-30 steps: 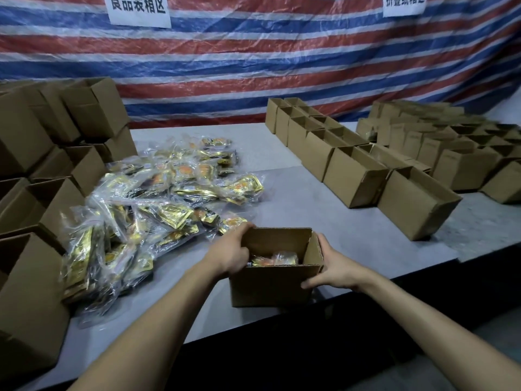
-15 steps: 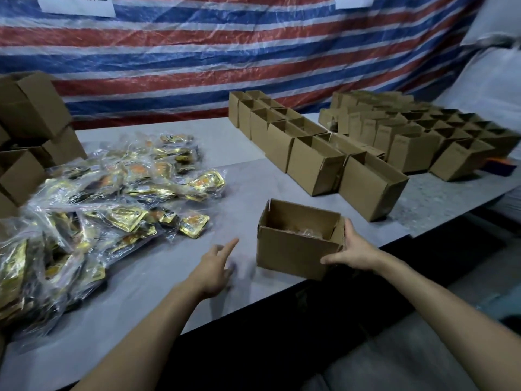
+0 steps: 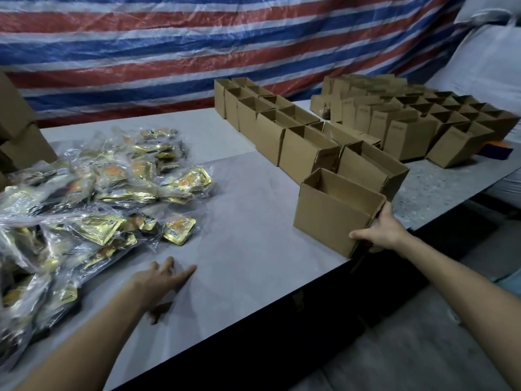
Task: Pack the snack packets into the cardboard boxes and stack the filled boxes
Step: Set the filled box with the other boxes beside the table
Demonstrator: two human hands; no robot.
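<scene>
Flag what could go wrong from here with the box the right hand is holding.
1. The open box sits with its near corner at the table edge, gripped only by the right hand; it might tip or slip off.
2. It stands close against the neighbouring box; a push could shove that row.

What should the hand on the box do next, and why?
Probably push the box a little farther in, then let go. The right hand grips its near corner, which sits right at the table edge, beside the row of open boxes.
</scene>
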